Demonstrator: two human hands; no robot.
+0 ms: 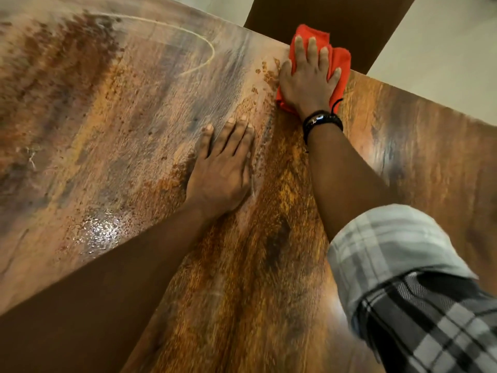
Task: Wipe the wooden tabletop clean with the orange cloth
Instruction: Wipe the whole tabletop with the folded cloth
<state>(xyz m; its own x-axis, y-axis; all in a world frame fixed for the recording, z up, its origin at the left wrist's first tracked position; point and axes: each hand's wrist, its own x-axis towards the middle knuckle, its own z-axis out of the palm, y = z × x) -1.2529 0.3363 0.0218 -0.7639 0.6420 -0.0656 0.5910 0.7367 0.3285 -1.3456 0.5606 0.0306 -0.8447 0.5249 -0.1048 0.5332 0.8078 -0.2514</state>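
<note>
Two hands in view, both on the wooden tabletop, which is cut off at the left and bottom frame edges

Far left: grain smeared by blur, detail hard to read. Glossy wet patch near the front left. Pale thin curved line loops across the far left part; what it is cannot be told

Left hand: palm down, flat on the wood, fingers straight and close together, holding nothing. Thumb not made out. Forearm runs dark and blurred to the lower left corner

Reddish-brown specks scattered on the wood, just left of the cloth

Orange cloth: bright orange-red, bunched and folded, soft nap. It lies at the far edge of the tabletop, right of centre. Its middle is hidden under the right hand; only the borders show beyond the fingertips, right of the little finger and below the heel of the palm. Right fingers straight, slightly spread, pressed flat on top of the cloth, thumb at its left border

Black wristband on the right wrist. Plaid sleeve, grey and black, rolled at the forearm, cut off at the lower right

Beyond the far edge: dark brown surface, not identifiable, and pale floor to the right
</note>
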